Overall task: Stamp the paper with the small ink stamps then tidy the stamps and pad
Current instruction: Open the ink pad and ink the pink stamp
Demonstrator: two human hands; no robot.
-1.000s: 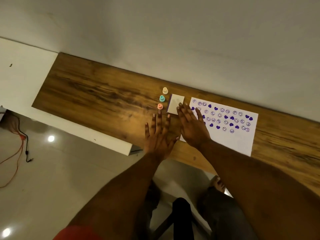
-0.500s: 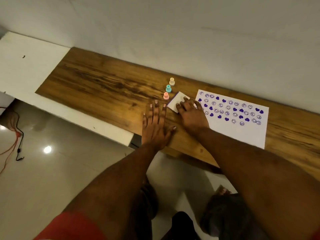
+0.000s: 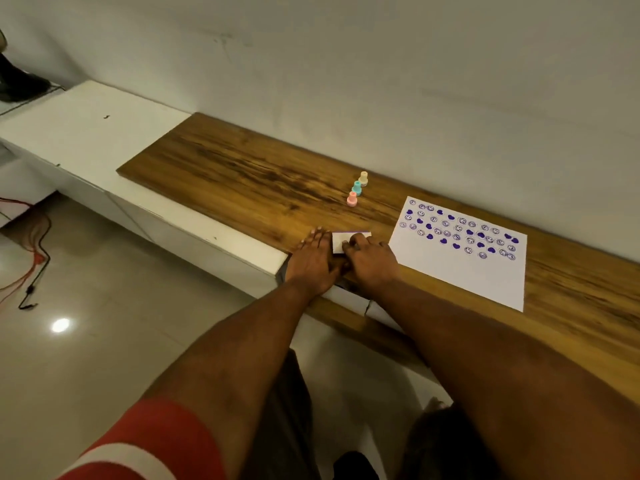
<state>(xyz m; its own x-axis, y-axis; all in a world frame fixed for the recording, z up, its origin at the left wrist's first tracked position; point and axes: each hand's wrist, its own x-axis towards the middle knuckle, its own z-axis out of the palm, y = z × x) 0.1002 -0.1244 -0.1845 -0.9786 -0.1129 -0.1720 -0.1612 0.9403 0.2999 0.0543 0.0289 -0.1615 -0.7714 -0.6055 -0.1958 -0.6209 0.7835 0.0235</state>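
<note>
Streaked, satin-finished wood surface (image 3: 242,174), matt white paper (image 3: 460,271) with purple ink prints, smooth plastic stamps (image 3: 352,199), glossy tiled floor (image 3: 104,341)

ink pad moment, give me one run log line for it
stage: tidying | right hand: fingers on ink pad | left hand: flat beside pad | three stamps: upright in row | paper: stamped
</note>
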